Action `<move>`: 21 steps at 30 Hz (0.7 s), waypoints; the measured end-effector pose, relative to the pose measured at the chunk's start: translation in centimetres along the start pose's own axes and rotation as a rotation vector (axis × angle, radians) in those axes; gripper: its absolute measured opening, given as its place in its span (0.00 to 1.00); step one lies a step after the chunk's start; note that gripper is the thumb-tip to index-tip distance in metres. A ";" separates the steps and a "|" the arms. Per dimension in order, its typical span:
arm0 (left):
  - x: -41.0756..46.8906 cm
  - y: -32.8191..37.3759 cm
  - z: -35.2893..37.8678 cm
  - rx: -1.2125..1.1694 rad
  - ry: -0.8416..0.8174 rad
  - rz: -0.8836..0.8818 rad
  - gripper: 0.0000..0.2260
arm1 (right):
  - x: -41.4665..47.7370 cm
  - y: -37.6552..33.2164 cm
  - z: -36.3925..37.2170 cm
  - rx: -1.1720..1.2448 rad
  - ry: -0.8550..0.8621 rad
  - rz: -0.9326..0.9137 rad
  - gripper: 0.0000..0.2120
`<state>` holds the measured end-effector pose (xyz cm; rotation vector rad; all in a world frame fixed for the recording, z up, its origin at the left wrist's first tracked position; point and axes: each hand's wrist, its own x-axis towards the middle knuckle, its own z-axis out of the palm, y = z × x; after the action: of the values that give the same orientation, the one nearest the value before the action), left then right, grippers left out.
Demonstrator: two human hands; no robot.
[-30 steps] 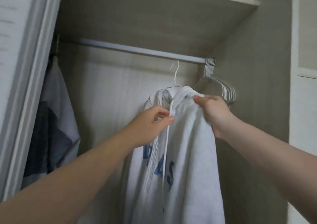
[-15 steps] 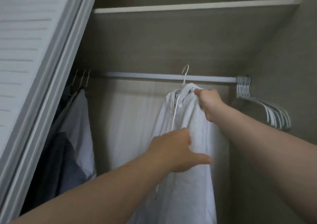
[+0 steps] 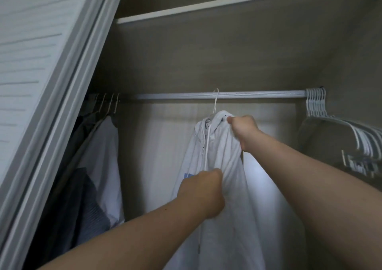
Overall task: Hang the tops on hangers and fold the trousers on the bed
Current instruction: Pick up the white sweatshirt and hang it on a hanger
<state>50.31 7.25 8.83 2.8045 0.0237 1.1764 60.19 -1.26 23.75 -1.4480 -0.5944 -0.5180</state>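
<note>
Lettering on the pale grey hoodie (image 3: 223, 166) is almost wholly covered: only a corner of blue print shows just above the left hand (image 3: 203, 193), too little to read. No other label or brand shows anywhere.

One hoodie hangs mid-wardrobe on one white wire hanger (image 3: 216, 100), whose hook sits at the clothes rail (image 3: 258, 95); whether it rests fully over the rail I cannot tell. One white drawstring (image 3: 207, 145) runs down the front to the left hand. That hand is clenched round a bunch of the hoodie's front fabric. The right hand (image 3: 242, 129) is higher, fingers curled tight on the cloth at the top near the hood, right below the hook.

At the rail's left end four thin hooks (image 3: 107, 102) show, carrying a white garment (image 3: 103, 156) and a dark one (image 3: 82, 197) beside it. At the right end hangs a packed bunch of empty white hangers (image 3: 316, 104), too close together to count. One shelf (image 3: 227, 5) spans above the rail, and one slatted white sliding door (image 3: 31, 62) stands at the left.
</note>
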 end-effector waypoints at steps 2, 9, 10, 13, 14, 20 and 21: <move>-0.2 -1.3 0.3 0.031 -0.012 0.000 0.06 | -0.1 0.9 0.7 -0.004 -0.036 0.009 0.07; -1.5 -5.8 -0.5 0.043 -0.035 -0.038 0.07 | -2.8 1.2 2.1 -0.229 -0.119 -0.116 0.16; -1.8 -6.5 -0.7 0.055 -0.037 -0.057 0.09 | -3.6 1.0 2.1 -0.341 -0.131 -0.171 0.15; -2.5 -8.7 -1.6 0.108 -0.013 -0.098 0.10 | -5.8 0.4 2.8 -0.467 -0.208 -0.263 0.13; -2.8 -9.4 -1.9 0.125 -0.014 -0.108 0.09 | -6.1 0.3 3.3 -0.508 -0.210 -0.302 0.13; -4.6 -12.9 -5.2 0.300 -0.018 -0.174 0.05 | -5.9 0.4 8.3 -0.389 -0.248 -0.361 0.12; -5.0 -13.4 -5.7 0.325 -0.025 -0.192 0.06 | -5.9 0.7 9.2 -0.325 -0.265 -0.339 0.10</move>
<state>43.08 20.79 7.96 3.0005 0.5148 1.1848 55.63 7.84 19.60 -1.7494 -1.0136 -0.7188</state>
